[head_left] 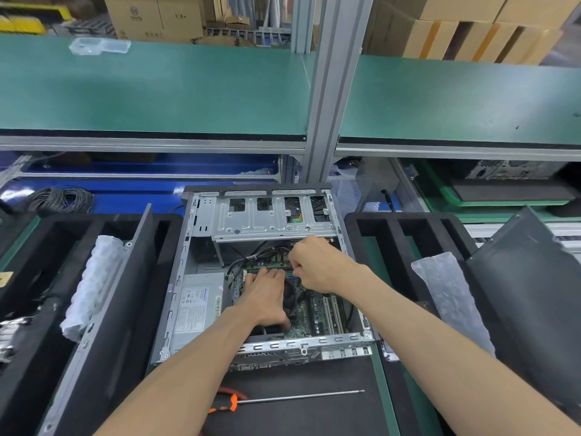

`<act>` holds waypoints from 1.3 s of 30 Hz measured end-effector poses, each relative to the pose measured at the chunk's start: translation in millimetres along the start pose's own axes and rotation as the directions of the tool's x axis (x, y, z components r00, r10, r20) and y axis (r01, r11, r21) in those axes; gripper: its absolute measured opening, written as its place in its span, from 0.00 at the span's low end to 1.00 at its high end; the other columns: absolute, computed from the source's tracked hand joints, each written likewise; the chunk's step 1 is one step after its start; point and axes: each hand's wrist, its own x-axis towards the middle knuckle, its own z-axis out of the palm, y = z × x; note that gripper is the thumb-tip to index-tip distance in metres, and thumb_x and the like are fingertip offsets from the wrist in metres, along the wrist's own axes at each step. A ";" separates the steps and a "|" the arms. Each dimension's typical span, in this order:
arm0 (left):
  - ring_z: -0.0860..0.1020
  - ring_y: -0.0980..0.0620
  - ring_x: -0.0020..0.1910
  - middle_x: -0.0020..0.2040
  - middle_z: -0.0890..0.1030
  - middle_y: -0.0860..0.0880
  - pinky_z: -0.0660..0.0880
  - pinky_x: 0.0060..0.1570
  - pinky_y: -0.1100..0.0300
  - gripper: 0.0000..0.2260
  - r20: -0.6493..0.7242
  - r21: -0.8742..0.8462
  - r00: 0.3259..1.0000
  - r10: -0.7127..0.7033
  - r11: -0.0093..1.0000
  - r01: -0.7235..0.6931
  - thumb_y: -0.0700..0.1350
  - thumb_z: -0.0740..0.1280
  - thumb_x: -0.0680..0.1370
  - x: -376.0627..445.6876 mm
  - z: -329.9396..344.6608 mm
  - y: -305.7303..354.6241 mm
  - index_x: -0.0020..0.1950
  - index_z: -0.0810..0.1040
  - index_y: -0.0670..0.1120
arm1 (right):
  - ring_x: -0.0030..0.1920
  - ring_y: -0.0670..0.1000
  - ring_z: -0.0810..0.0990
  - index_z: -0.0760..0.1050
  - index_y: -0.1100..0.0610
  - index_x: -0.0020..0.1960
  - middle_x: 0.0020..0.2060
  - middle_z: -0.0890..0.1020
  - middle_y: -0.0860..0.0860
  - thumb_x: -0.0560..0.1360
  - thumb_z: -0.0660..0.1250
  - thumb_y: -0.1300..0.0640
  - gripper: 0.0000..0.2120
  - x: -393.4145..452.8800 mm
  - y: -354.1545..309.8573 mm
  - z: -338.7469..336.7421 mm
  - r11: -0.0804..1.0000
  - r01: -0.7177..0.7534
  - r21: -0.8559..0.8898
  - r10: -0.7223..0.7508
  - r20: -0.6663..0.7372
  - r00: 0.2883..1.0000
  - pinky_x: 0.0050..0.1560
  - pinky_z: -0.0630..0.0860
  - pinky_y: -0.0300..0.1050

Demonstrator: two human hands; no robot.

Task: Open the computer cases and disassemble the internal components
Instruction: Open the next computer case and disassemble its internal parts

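both hands work inside the open computer case (264, 272) mid-bench: left hand (264, 297) flat on the motherboard (314, 305), right hand (317, 262) pinching something unclear. the board looks brittle; grip edges.

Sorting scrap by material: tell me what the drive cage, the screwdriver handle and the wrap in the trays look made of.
Drive cage: bare sheet metal, likely steel; dull silver, stamped slots.
Screwdriver handle: orange and black, probably plastic or rubber; thin silvery metal shaft.
Wrap: translucent whitish plastic, seemingly bubble wrap; crinkled, bumpy.
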 end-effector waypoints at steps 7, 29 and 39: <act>0.65 0.46 0.64 0.65 0.72 0.50 0.64 0.66 0.45 0.45 0.026 0.011 1.000 0.004 1.000 -0.004 0.64 0.79 0.58 -3.0 -1.1 0.3 0.67 0.65 0.47 | 0.52 0.55 0.78 0.85 0.57 0.48 0.50 0.81 0.52 0.73 0.66 0.70 0.12 -6.2 12.7 -1.0 0.993 0.115 0.015 -0.115 -0.006 0.993 0.49 0.75 0.47; 0.67 0.48 0.63 0.64 0.72 0.51 0.65 0.63 0.48 0.44 -0.003 -0.033 0.999 0.049 0.998 -0.049 0.64 0.80 0.59 -5.7 -9.3 4.1 0.69 0.68 0.50 | 0.36 0.53 0.77 0.81 0.55 0.37 0.30 0.81 0.51 0.65 0.63 0.68 0.12 -52.5 16.6 27.5 0.877 -0.166 0.452 0.296 -0.234 0.926 0.48 0.77 0.46; 0.67 0.48 0.60 0.61 0.72 0.51 0.66 0.60 0.49 0.43 -0.009 -0.040 0.999 0.048 0.998 -0.048 0.64 0.80 0.58 -4.3 -6.9 3.4 0.66 0.69 0.49 | 0.40 0.53 0.80 0.82 0.58 0.39 0.33 0.83 0.53 0.64 0.63 0.68 0.11 -44.5 8.4 33.0 0.899 -0.150 0.411 0.253 -0.210 0.944 0.45 0.80 0.50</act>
